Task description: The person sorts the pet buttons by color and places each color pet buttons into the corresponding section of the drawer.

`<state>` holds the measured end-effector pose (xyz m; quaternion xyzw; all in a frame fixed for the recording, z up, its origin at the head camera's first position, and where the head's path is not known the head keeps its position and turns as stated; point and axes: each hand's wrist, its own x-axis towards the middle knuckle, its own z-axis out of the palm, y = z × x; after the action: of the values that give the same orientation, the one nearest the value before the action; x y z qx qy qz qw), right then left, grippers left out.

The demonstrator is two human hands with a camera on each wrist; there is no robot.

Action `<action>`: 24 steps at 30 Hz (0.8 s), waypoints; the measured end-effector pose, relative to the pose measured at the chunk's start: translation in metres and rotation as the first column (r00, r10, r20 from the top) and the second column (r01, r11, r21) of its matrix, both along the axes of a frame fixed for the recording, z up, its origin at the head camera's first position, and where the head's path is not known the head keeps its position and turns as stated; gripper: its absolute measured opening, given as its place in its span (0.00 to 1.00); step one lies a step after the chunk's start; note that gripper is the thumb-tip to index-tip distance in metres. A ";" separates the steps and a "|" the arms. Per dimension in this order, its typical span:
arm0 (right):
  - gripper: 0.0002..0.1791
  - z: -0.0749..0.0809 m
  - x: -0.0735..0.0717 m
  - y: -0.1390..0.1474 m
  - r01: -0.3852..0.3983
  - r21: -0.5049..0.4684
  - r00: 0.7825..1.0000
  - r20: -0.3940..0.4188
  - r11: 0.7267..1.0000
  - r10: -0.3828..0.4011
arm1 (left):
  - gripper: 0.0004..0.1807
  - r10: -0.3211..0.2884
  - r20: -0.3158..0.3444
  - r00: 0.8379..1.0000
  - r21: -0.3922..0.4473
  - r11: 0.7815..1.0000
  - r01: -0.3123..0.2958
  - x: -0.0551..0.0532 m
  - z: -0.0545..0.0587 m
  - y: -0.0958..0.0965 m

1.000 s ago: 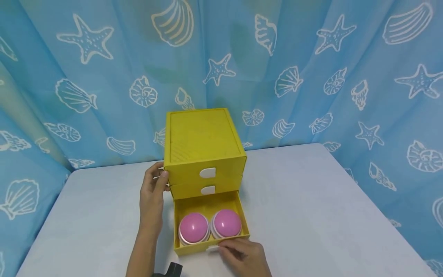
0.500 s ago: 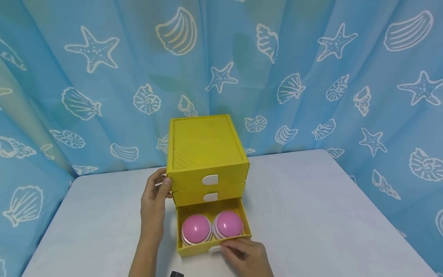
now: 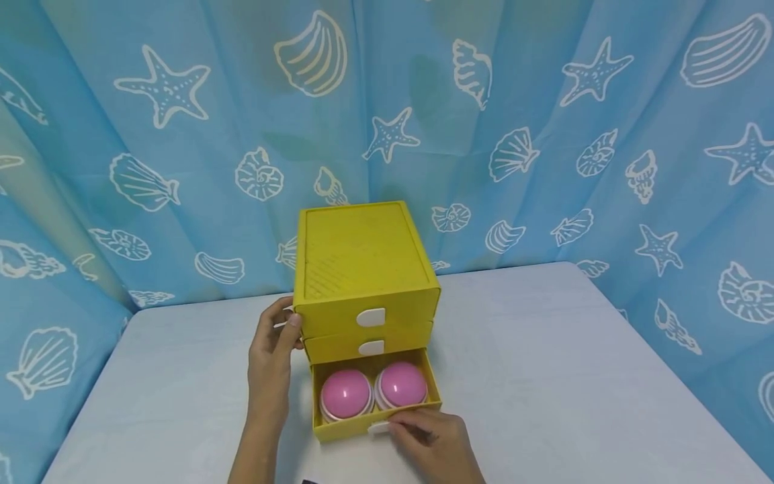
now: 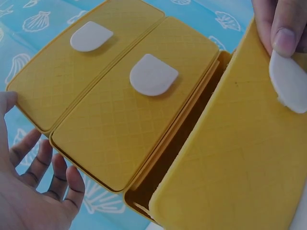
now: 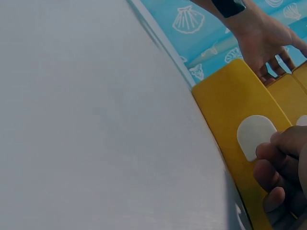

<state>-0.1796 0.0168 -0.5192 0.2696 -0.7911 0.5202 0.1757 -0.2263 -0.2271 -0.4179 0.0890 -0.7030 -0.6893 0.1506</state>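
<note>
A yellow cabinet (image 3: 363,252) with three stacked drawers stands on the white table. Its bottom drawer (image 3: 347,429) is partly pulled out and holds two pink domes (image 3: 347,393) with white rims, side by side. My right hand (image 3: 437,440) pinches the white handle (image 5: 254,136) of that drawer between thumb and fingers. At the cabinet's left side, my left hand (image 3: 272,346) rests with spread, loosely bent fingers, its thumb at the front corner. The top drawer handle (image 4: 91,36) and middle drawer handle (image 4: 152,75) are free, and both drawers are pushed in.
Behind the table (image 3: 574,363) hangs a blue curtain (image 3: 423,81) printed with white shells and starfish. It also runs along the left and right sides. The tip of a dark object (image 3: 309,481) shows at the bottom edge of the head view.
The bottom drawer has slid partway inward toward the cabinet, with my right hand staying on its handle. My left hand keeps its place at the cabinet's side. The head view has shifted slightly.
</note>
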 end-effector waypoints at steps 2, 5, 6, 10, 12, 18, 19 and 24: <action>0.08 0.003 -0.002 -0.001 0.015 0.015 0.999 0.028 1.000 -0.015 | 0.22 -0.001 -0.004 1.000 0.002 1.000 0.001 0.001 0.000 0.000; 0.06 0.008 -0.006 -0.002 0.024 0.016 0.997 0.076 1.000 -0.026 | 0.21 -0.003 -0.005 1.000 0.010 1.000 0.003 0.003 0.001 0.000; 0.05 0.009 -0.008 -0.002 0.026 0.012 0.995 0.097 1.000 -0.027 | 0.21 -0.004 -0.004 1.000 0.012 1.000 0.004 0.003 0.002 0.000; 0.05 0.012 -0.015 -0.005 0.030 -0.005 0.989 0.146 1.000 -0.029 | 0.22 0.003 0.021 1.000 0.000 1.000 -0.003 0.006 0.004 0.001; 0.05 0.012 -0.019 -0.007 0.036 -0.009 0.988 0.149 0.999 -0.035 | 0.23 0.006 0.026 1.000 -0.006 1.000 -0.006 0.007 0.005 0.001; 0.04 0.012 -0.034 -0.009 0.056 -0.006 0.993 0.108 0.998 -0.055 | 0.21 0.001 -0.011 1.000 0.000 1.000 -0.001 0.007 0.005 0.004; 0.04 0.013 -0.036 -0.009 0.058 -0.007 0.992 0.115 0.998 -0.057 | 0.21 0.000 -0.017 1.000 0.004 1.000 0.000 0.007 0.005 0.004; 0.03 0.019 -0.043 -0.011 0.082 0.002 0.981 0.174 0.997 -0.081 | 0.21 -0.004 -0.023 1.000 0.015 1.000 0.004 0.006 0.007 0.005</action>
<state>-0.2227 0.0060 -0.5007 0.1901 -0.8125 0.5361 0.1278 -0.2207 -0.2218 -0.4114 0.0808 -0.6961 -0.6960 0.1566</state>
